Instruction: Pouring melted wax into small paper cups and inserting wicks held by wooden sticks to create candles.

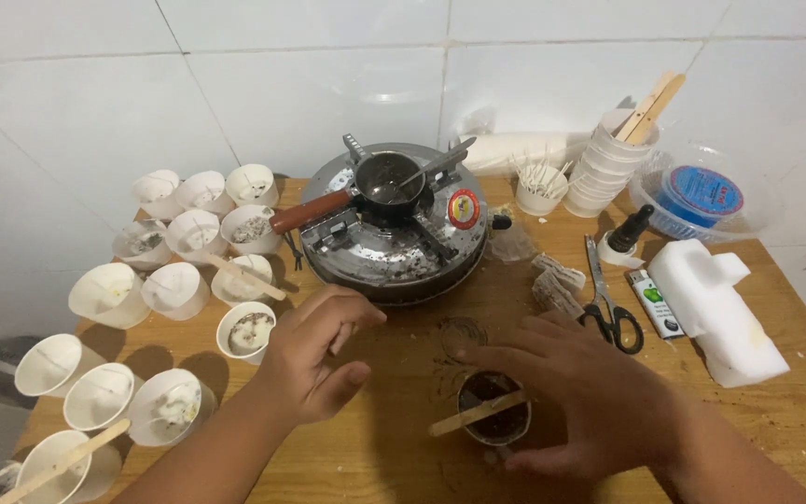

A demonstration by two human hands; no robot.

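Wooden table (403,439) against a white tiled wall. Person's view from above, both bare forearms reaching in over the near edge.

Right hand (576,392) curls around a small glass cup (494,411) of dark material — fingers spread along its far side, thumb on the near side, touching the rim. A flat wooden stick (476,413) lies across the cup's mouth. Whether the hand truly grips the cup or only steadies it, cannot tell.

Left hand (314,350) hovers just left of centre, fingers loosely bent, thumb out, holding nothing. Nearest thing to it is a white paper cup (246,331) with a speckled filling, just beside the knuckles.

Behind the hands — a round metal stove (394,238), and on it a small dark saucepan (386,182) with a reddish-brown handle and a spoon in it. A clear round lid (464,334) lies flat between stove and glass cup.

Left side: many white paper cups, some filled, some with sticks resting in them. Right side: black-handled scissors (608,299), a lighter (655,303), a small dark dropper bottle (627,233), a white foam block (720,308), a stack of white cups (608,168) with wooden sticks standing in the top one, a clear plastic tub (701,201) with a blue lid inside.
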